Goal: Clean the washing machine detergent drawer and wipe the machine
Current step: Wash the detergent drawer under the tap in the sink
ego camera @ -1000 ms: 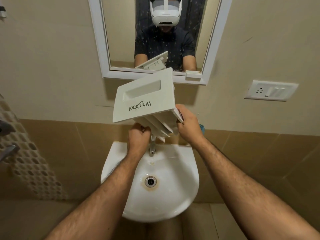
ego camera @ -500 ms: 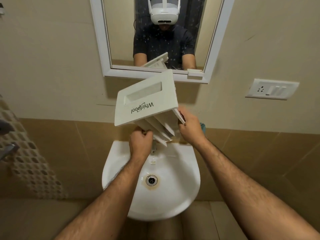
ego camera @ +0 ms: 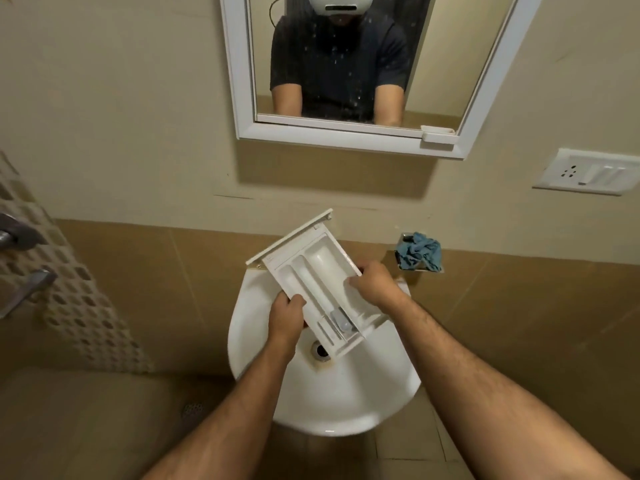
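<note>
Drawer (ego camera: 313, 277) flipped compartments-up, lowered over sink (ego camera: 346, 393); left hand (ego camera: 286, 315), right hand (ego camera: 372, 284) grip its sides

Sink (ego camera: 346, 403) drain and tap partly hidden behind detergent drawer (ego camera: 311, 271).

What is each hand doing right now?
Left hand: grips the detergent drawer's left side.
Right hand: grips the drawer's right side.
</note>
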